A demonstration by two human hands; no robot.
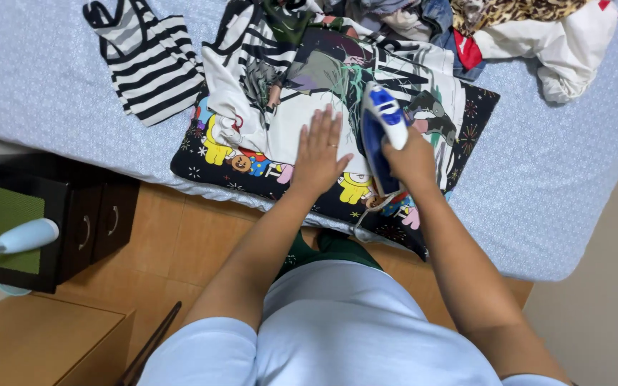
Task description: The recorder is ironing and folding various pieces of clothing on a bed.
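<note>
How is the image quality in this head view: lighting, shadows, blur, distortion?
Head view: soft, even indoor light with no glare; only faint shadows under the left hand and beside the blue and white iron in the right hand. The printed garment is sharp, with no evident motion blur. The wide lens bends the bed edge slightly and enlarges the near torso.

Centre frame: left hand (pixel 320 154) pressed flat on printed garment (pixel 280 107); right hand (pixel 413 161) closed around blue-and-white iron (pixel 380 132). Striped top (pixel 144 61) lies upper left on bed (pixel 574 186).
</note>
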